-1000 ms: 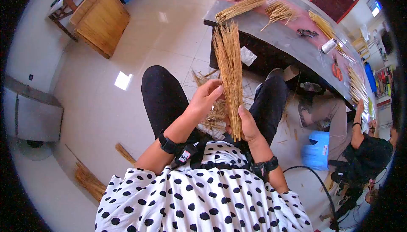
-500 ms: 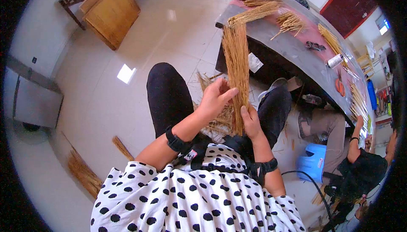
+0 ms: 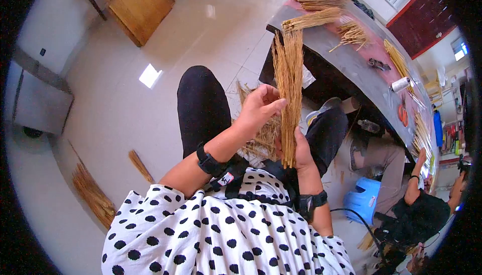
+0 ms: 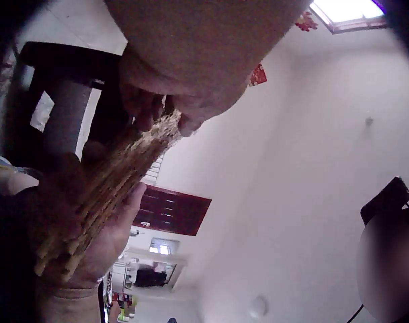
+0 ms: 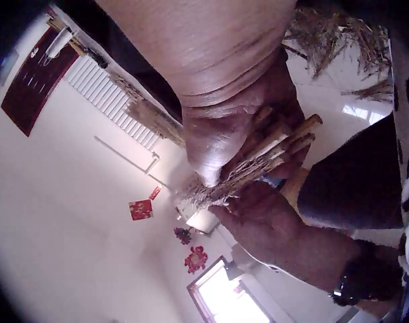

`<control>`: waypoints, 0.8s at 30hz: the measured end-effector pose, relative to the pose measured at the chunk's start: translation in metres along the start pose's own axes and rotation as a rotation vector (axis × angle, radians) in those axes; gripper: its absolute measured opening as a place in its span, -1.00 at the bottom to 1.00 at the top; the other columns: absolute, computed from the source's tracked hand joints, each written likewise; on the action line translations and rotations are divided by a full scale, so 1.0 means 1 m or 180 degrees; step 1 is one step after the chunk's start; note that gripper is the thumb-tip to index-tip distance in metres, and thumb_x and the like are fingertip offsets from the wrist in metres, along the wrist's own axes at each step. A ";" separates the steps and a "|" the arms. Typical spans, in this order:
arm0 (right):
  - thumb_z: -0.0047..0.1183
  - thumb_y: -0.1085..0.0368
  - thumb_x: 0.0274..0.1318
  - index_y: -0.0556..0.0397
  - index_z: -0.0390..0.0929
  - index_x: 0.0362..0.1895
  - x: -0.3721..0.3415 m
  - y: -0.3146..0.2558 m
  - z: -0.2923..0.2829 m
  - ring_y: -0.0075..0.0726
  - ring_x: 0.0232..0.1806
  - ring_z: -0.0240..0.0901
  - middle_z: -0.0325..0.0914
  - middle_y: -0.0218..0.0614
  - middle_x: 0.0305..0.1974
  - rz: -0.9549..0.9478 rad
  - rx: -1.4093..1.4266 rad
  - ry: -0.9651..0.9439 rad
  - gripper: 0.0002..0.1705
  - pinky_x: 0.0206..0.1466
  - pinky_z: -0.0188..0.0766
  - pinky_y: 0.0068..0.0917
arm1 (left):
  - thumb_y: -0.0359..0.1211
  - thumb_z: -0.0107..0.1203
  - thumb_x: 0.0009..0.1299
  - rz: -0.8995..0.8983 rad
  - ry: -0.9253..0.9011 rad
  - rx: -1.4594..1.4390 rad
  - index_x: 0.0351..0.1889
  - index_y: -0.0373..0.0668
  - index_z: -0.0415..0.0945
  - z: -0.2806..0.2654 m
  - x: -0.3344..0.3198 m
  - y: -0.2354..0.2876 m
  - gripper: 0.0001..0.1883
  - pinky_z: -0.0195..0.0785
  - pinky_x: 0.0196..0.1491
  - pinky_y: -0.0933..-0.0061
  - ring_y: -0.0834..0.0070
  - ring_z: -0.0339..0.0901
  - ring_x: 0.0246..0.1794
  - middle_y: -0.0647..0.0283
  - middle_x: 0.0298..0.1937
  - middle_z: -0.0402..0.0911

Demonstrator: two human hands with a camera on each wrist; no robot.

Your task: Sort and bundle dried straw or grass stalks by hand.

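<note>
A bundle of dry straw stalks (image 3: pixel 289 99) stands nearly upright in front of the body in the head view, feathery tops up and cut ends down. My right hand (image 3: pixel 303 149) grips its lower part, the thumb along the side. My left hand (image 3: pixel 261 105) is at the bundle's left side about mid-height, thumb and fingertips touching or pinching stalks. In the right wrist view the cut stalk ends (image 5: pixel 285 138) poke out past the right hand (image 5: pixel 238 128), with the left hand (image 5: pixel 268 219) at the bundle's far side.
A table (image 3: pixel 334 54) at the upper right bears more straw bundles (image 3: pixel 321 18), a thread spool (image 3: pixel 400 84) and red-handled pliers (image 3: pixel 402 115). Straw scraps (image 3: pixel 261 137) lie on the floor between the knees. A blue stool (image 3: pixel 361 200) and another person (image 3: pixel 419 212) are at the right.
The head view has shifted, so the bundle and both hands appear further right. The bundle's tops spread wide, then parted into tufts. The left hand stays beside the stalks.
</note>
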State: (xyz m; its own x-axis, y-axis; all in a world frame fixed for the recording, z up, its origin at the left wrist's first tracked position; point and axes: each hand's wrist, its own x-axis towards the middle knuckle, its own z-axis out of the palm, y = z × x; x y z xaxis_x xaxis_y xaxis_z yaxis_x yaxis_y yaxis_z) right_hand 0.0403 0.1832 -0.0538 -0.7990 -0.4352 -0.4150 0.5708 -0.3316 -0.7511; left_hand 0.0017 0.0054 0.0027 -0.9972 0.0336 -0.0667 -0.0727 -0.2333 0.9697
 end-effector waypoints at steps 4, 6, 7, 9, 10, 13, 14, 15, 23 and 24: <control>-0.19 -0.22 0.22 0.01 0.40 -0.08 -0.002 0.004 -0.005 -0.36 -0.63 0.39 0.48 -0.30 -0.49 -0.0072 -0.0170 -0.0002 -0.44 -0.62 0.39 -0.49 | -0.38 0.04 0.40 -0.0156 0.0057 -0.0387 -0.28 -0.25 0.41 -0.008 0.005 -0.016 -0.88 0.32 -0.32 0.59 0.65 0.41 -0.43 0.38 -0.41 0.47; -0.19 -0.20 0.23 0.02 0.39 -0.08 -0.001 0.004 -0.006 -0.37 -0.64 0.39 0.48 -0.31 -0.50 -0.0080 -0.0114 -0.0093 -0.45 -0.62 0.38 -0.50 | -0.40 0.07 0.38 -0.0283 0.0066 -0.0658 -0.28 -0.24 0.40 -0.010 0.005 -0.019 -0.89 0.34 -0.36 0.61 0.65 0.42 -0.46 0.38 -0.42 0.47; -0.19 -0.19 0.24 0.03 0.39 -0.08 -0.002 0.004 -0.007 -0.38 -0.64 0.38 0.47 -0.31 -0.50 -0.0087 -0.0053 -0.0180 -0.46 -0.62 0.38 -0.50 | -0.38 0.07 0.38 -0.0327 -0.0011 -0.0774 -0.29 -0.24 0.41 -0.012 0.004 -0.019 -0.88 0.32 -0.34 0.60 0.64 0.41 -0.44 0.37 -0.42 0.47; -0.19 -0.16 0.25 0.03 0.39 -0.08 -0.002 0.003 -0.005 -0.39 -0.64 0.38 0.46 -0.31 -0.50 -0.0134 -0.0135 -0.0187 -0.48 -0.62 0.37 -0.51 | -0.36 0.07 0.38 -0.0362 -0.0084 -0.0884 -0.31 -0.24 0.43 -0.011 0.002 -0.016 -0.87 0.30 -0.32 0.58 0.63 0.40 -0.43 0.36 -0.41 0.48; -0.19 -0.14 0.26 0.03 0.38 -0.08 -0.003 0.002 -0.004 -0.40 -0.64 0.38 0.46 -0.32 -0.51 -0.0178 -0.0218 -0.0194 -0.50 -0.62 0.37 -0.51 | -0.36 0.07 0.38 -0.0268 -0.0050 -0.0635 -0.30 -0.24 0.43 -0.009 0.001 -0.012 -0.86 0.30 -0.32 0.58 0.63 0.40 -0.44 0.37 -0.42 0.48; -0.23 -0.13 0.27 0.09 0.39 -0.14 -0.004 0.001 0.003 -0.36 -0.66 0.34 0.43 -0.27 -0.54 -0.0378 -0.0831 0.0000 -0.49 -0.64 0.31 -0.48 | -0.35 0.07 0.38 -0.0168 -0.0003 -0.0312 -0.30 -0.24 0.43 -0.008 0.001 -0.011 -0.85 0.29 -0.33 0.59 0.64 0.39 -0.45 0.38 -0.43 0.48; -0.23 -0.13 0.27 0.09 0.39 -0.14 -0.004 0.002 0.003 -0.36 -0.66 0.34 0.43 -0.27 -0.54 -0.0370 -0.0836 -0.0007 -0.49 -0.64 0.31 -0.48 | -0.34 0.08 0.37 -0.0168 -0.0001 -0.0237 -0.30 -0.24 0.44 -0.009 0.001 -0.011 -0.85 0.28 -0.34 0.60 0.64 0.39 -0.45 0.39 -0.44 0.48; -0.21 -0.12 0.27 0.09 0.39 -0.14 -0.004 0.003 0.003 -0.36 -0.66 0.35 0.42 -0.27 -0.54 -0.0381 -0.0796 0.0014 -0.49 -0.63 0.31 -0.48 | -0.34 0.08 0.37 -0.0169 -0.0001 -0.0237 -0.30 -0.24 0.44 -0.010 0.002 -0.012 -0.85 0.28 -0.34 0.60 0.64 0.39 -0.45 0.39 -0.44 0.48; -0.21 -0.12 0.27 0.09 0.38 -0.12 -0.002 0.006 -0.003 -0.35 -0.63 0.37 0.43 -0.27 -0.52 -0.0221 -0.0399 -0.0090 -0.50 -0.60 0.35 -0.47 | -0.39 0.03 0.38 -0.0469 0.0098 -0.1127 -0.32 -0.18 0.46 -0.014 0.002 -0.017 -0.92 0.29 -0.33 0.57 0.62 0.41 -0.46 0.39 -0.44 0.49; -0.21 -0.12 0.27 0.09 0.37 -0.11 -0.004 0.006 -0.002 -0.36 -0.63 0.37 0.43 -0.27 -0.52 -0.0232 -0.0447 -0.0029 -0.50 -0.60 0.35 -0.48 | -0.39 0.03 0.38 -0.0487 0.0082 -0.1129 -0.32 -0.18 0.46 -0.015 0.001 -0.019 -0.92 0.29 -0.33 0.57 0.62 0.41 -0.46 0.39 -0.44 0.49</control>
State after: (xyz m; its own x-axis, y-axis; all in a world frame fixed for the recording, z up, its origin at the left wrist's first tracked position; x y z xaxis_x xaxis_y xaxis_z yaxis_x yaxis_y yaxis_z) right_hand 0.0465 0.1849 -0.0571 -0.8353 -0.4219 -0.3525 0.4787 -0.2426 -0.8438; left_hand 0.0016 -0.0046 -0.0197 -0.9742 0.0705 -0.2146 -0.2175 -0.5492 0.8069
